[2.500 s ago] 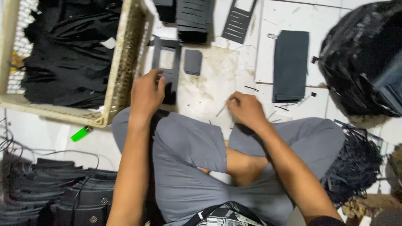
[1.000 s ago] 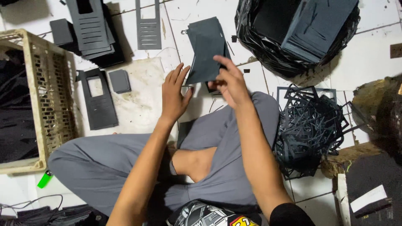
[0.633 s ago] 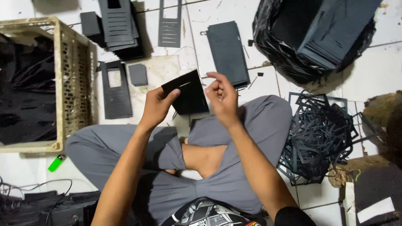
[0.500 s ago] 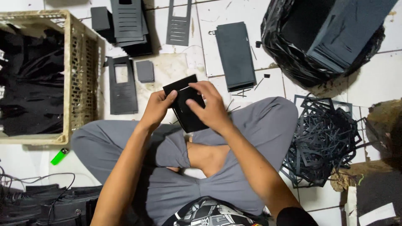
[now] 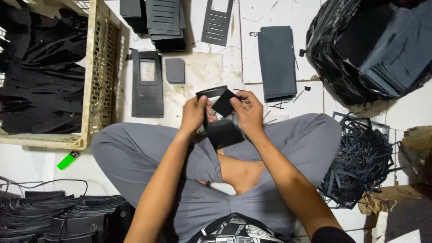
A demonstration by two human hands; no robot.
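Over the white tiled floor (image 5: pixel 279 13), your left hand (image 5: pixel 194 112) and right hand (image 5: pixel 249 112) both pinch the flat black die-cut sheet (image 5: pixel 222 118) between their fingertips. It lies tilted between them, its long axis running down toward your knees, with both hands about equally near.

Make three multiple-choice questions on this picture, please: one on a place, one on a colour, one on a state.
1. Where does the lighter lie?
A. On the floor just below the basket
B. Inside the black bag
C. On the person's knee

2. What colour is the lighter?
A. Red
B. Green
C. White

3. How is the dark sheet held?
A. It lies flat on the tiles, untouched
B. Left hand and right hand both grip it above the lap
C. Only one hand holds it

Answers: 1 A, it rests on the tile by the basket's near corner. 2 B, its body is bright green. 3 B, fingers of both hands close on the piece.
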